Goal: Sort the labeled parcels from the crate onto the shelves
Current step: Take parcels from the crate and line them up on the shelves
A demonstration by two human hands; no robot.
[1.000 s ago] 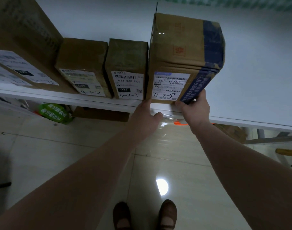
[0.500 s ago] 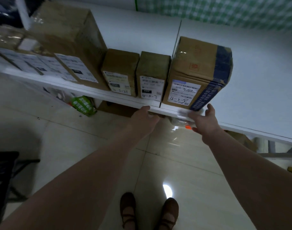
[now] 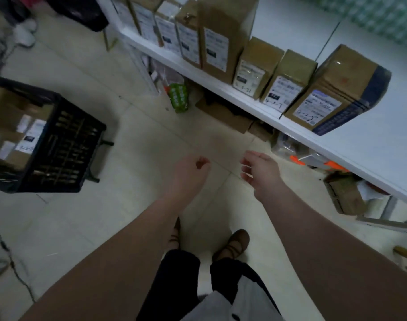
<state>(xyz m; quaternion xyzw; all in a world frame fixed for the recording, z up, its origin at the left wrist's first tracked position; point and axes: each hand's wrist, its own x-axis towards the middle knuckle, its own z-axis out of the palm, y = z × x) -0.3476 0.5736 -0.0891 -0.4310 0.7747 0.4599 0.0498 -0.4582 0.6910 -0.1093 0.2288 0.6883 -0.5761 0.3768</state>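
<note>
Far left I see the black crate [image 3: 59, 144] on the floor, labeled parcels [image 3: 15, 135] inside. My left hand [image 3: 188, 172] hangs loosely curled, grasping nothing; my right hand [image 3: 260, 170] is released, empty. The blue-taped parcel [image 3: 336, 89] stands on the shelf [image 3: 383, 144], right.

— Left hand [image 3: 188, 172]?
— Bare forearm reaching forward from the lower left, wrist straight. Fingers curled loosely inward toward the palm, thumb tucked near them. Holds nothing.

— Right hand [image 3: 259, 172]?
— Bare forearm entering from the lower right, angled inward. Palm turned toward the left hand, fingers [image 3: 253, 155] slightly bent and spread. Holds nothing.

— Spacing?
— The two hands hang side by side at about the same height, apart, not touching.
</note>
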